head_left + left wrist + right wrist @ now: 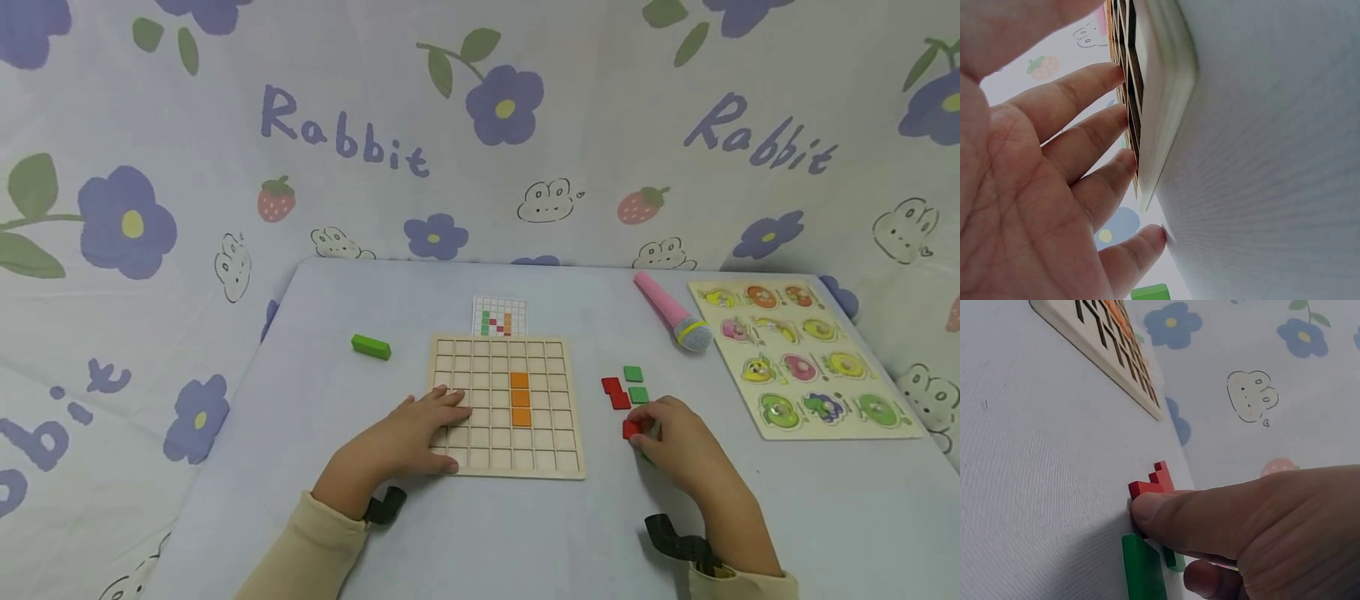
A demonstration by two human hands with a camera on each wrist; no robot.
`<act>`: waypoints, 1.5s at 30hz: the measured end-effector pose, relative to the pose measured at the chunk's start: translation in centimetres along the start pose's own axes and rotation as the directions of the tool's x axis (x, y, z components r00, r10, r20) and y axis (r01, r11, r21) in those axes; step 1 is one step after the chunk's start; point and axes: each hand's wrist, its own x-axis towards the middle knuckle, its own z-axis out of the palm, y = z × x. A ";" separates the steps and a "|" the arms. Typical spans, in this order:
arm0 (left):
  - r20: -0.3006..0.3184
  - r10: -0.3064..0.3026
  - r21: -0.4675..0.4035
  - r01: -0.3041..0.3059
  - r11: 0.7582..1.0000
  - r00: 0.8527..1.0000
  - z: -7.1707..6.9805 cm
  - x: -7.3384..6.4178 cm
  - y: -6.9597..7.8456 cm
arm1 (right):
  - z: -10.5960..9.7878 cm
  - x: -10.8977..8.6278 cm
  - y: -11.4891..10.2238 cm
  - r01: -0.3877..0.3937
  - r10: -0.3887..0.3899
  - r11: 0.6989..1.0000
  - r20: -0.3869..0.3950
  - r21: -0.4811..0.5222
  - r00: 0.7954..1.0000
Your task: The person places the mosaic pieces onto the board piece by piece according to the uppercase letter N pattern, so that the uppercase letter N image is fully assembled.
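Observation:
A wooden grid board (543, 435) lies mid-table, with several orange squares (521, 398) in one column. My left hand (401, 437) rests at its left side with fingers spread; in the left wrist view the fingertips (1116, 74) of that hand meet the board's edge. To the right of the board, my right hand (678, 433) pinches a red square piece (632, 430) between thumb and fingers, low over the table. Just beyond it are other red pieces (617, 393) and green squares (633, 373). A green piece (1144, 569) beside the thumb is mostly hidden by the hand in the head view.
Behind the board lies a small printed card (499, 315) with a coloured grid pattern. A green block (371, 347) sits back left. A pink toy microphone (671, 312) and a fruit puzzle board (832, 432) occupy the back right. Patterned cloth (480, 200) hangs behind the table.

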 end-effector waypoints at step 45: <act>0.007 -0.004 0.011 0.004 1.000 1.000 0.1 0.2 -0.3 | 7.2 2.3 -10.2 0.200 -0.208 0.970 0.043 0.139 0.977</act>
